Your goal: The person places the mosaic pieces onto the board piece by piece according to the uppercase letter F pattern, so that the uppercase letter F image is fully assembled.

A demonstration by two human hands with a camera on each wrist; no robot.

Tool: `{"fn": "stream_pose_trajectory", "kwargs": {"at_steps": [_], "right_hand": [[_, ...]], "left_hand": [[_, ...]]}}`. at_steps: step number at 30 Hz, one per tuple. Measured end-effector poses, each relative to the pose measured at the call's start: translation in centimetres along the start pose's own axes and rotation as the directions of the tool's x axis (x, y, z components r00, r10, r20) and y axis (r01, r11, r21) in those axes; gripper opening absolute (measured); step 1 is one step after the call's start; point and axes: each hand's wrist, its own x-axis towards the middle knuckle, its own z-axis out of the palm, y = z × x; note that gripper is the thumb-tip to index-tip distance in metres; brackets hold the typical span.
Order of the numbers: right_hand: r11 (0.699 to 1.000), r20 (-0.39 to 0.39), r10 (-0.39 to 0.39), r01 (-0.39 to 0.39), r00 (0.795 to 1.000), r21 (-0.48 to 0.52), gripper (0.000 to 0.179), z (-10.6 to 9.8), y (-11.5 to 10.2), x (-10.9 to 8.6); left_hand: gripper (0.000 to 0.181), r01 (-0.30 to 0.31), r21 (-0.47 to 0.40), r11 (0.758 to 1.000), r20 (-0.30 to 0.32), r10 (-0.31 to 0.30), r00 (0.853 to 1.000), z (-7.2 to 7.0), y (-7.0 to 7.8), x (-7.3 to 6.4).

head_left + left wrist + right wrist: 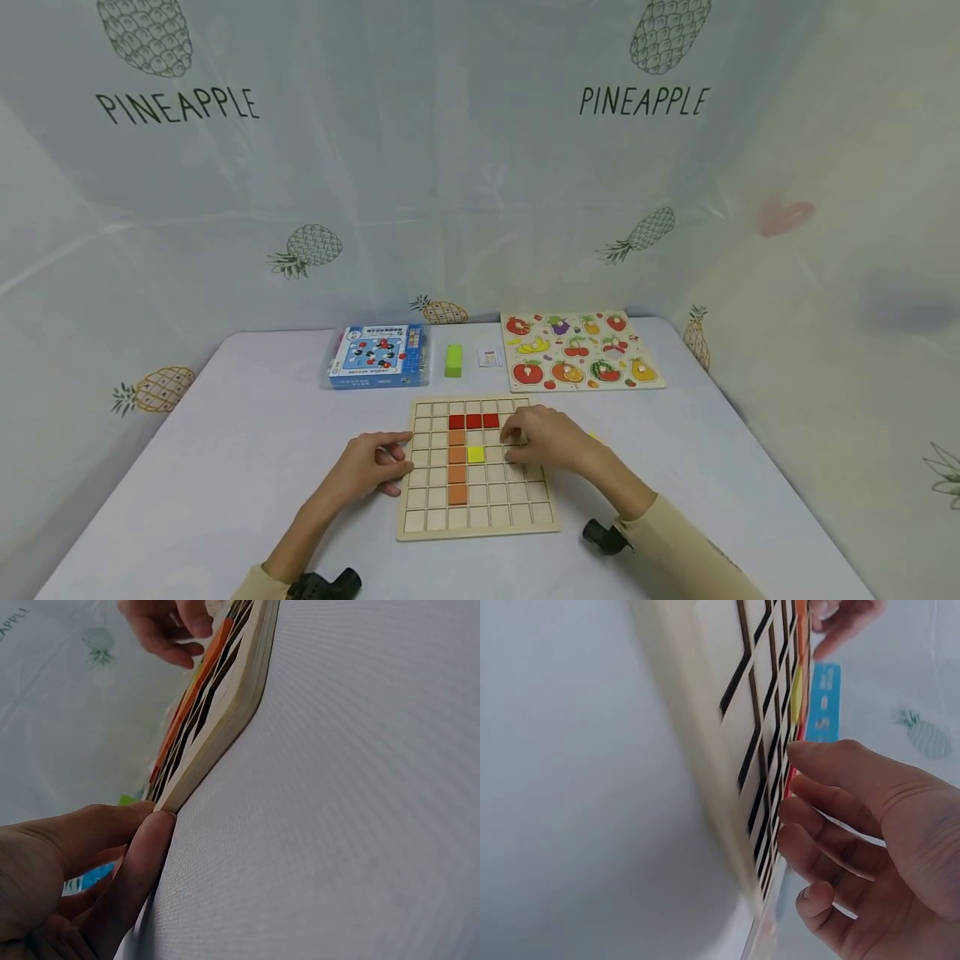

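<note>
A wooden grid board (487,517) lies on the white table between the hands. Three red tiles (474,422) form a row near its top, several orange tiles (457,473) run down a column, and one yellow tile (476,454) sits beside that column. The left hand (367,463) touches the board's left edge with index finger and thumb set apart along it; its other fingers are bent. Over the board's right part is the right hand (551,437), its fingers loosely bent. In the right wrist view, thumb and fingers (799,844) stand apart with nothing visible between them.
Behind the board stand a blue boxed set (378,357), a green block (453,361), a small white card (491,357) and a fruit picture board (581,352). A yellow piece (593,436) shows partly behind the right forearm. A pineapple-print curtain (450,167) surrounds the table.
</note>
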Motion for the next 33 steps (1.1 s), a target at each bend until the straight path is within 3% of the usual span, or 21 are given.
{"fn": "stream_pose_trajectory", "kwargs": {"at_steps": [16, 33], "right_hand": [[0.978, -0.093, 0.199, -0.204, 0.975, -0.043, 0.034, -2.0, 5.2, -4.1], [0.964, -0.115, 0.248, -0.258, 0.962, -0.071, 0.033, -2.5, 8.3, -6.3]], "left_hand": [[0.051, 0.007, 0.007, 1.000, -0.001, -0.007, 1.000, -0.1, 0.0, 0.1], [0.052, 0.023, 0.003, 1.000, -0.009, -0.023, 1.000, 0.0, -0.1, 0.1]]}}
